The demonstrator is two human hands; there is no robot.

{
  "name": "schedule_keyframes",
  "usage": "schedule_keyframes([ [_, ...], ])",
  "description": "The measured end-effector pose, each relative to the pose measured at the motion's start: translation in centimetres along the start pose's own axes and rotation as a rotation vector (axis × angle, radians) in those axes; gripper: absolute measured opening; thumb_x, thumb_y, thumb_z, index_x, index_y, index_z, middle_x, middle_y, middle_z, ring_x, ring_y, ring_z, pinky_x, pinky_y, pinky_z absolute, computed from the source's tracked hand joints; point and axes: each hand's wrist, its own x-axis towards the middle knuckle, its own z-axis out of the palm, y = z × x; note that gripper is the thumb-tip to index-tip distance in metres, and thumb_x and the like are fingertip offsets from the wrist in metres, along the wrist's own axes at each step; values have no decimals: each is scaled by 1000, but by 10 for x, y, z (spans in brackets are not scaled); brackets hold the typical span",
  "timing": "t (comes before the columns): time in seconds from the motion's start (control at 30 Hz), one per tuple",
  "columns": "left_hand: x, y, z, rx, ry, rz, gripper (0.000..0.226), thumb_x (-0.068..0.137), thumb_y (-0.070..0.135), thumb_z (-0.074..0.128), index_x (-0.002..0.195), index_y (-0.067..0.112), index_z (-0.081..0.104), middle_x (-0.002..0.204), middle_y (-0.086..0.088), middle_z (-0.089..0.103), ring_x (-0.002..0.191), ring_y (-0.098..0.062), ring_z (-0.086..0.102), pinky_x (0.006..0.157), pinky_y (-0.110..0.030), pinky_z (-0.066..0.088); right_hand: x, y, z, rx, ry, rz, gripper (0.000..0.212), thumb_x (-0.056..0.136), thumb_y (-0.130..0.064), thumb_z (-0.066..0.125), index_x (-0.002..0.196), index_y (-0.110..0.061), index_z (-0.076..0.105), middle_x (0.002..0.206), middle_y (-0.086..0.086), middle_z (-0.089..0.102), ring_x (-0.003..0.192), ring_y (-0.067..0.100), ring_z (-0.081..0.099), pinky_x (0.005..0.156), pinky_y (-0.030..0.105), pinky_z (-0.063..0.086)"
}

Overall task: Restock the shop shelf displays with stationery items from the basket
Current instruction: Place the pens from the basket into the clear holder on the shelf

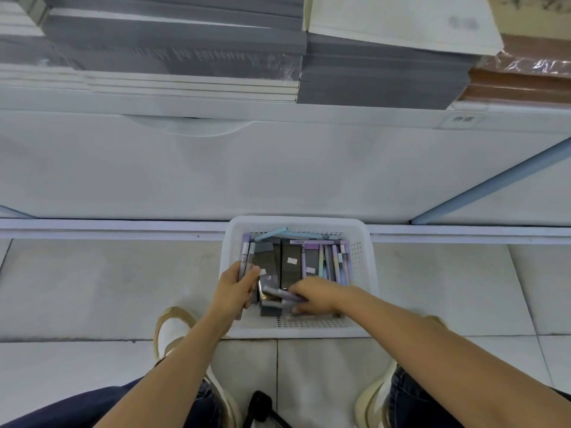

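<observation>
A white basket point(309, 331) is set on the tiled floor point(108, 288), against the base of the shelf point(278, 168). A bundle point(244, 257) of grey and lilac pens is gripped in the left hand point(236, 288), fingers curled round it, over the basket's left side. The right hand point(318, 293) is lowered into the near end, where a lilac pen point(285, 294) is held in its curled fingers. Dark boxes point(290, 261) are laid in the middle, with pastel pens point(335, 261) packed along the right wall. Grey stacks point(185, 35) are piled on the shelf above.
</observation>
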Motion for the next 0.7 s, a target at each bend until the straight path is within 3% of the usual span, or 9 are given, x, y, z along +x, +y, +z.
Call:
schedule_keyframes([
  [0.2,0,7,4,-21,12,-3,16,97,22,55,86,11,50,65,-3,49,50,-10,41,46,-22,41,-22,8,-41,623,370,55,11,97,-28,55,99,-19,62,83,-11,65,66,-1,60,60,11,45],
  [0.3,-4,17,15,-17,-51,38,22,93,28,62,84,11,51,58,3,52,45,-6,44,43,-18,41,-34,4,-60,976,397,9,21,97,-27,56,103,-10,67,64,-10,63,53,8,48,56,19,42],
  [0.37,-8,25,26,-6,-113,85,29,85,34,70,86,10,52,61,3,55,45,-4,47,44,-16,43,-39,-5,-68,1129,371,-31,27,97,-23,57,107,0,67,53,-9,51,49,7,41,53,20,40],
  [0.5,-17,39,47,35,-125,185,27,83,32,73,102,16,62,80,5,71,70,-7,67,62,-16,51,-48,-29,-80,1257,383,-73,31,96,-20,58,106,9,63,50,-7,42,48,7,40,51,17,39],
  [0.6,-25,56,48,-38,-155,254,15,91,30,64,90,15,63,61,2,62,57,-12,58,55,-20,49,-60,-43,-88,1298,427,-120,20,96,-16,58,86,1,61,49,-7,42,47,6,40,49,16,39],
  [0.7,-35,75,41,-53,-214,263,22,91,34,62,90,12,62,68,-6,64,60,-18,60,60,-30,51,-76,-54,-98,1277,416,-187,17,96,-15,57,84,-4,61,54,-2,43,47,7,36,50,19,36],
])
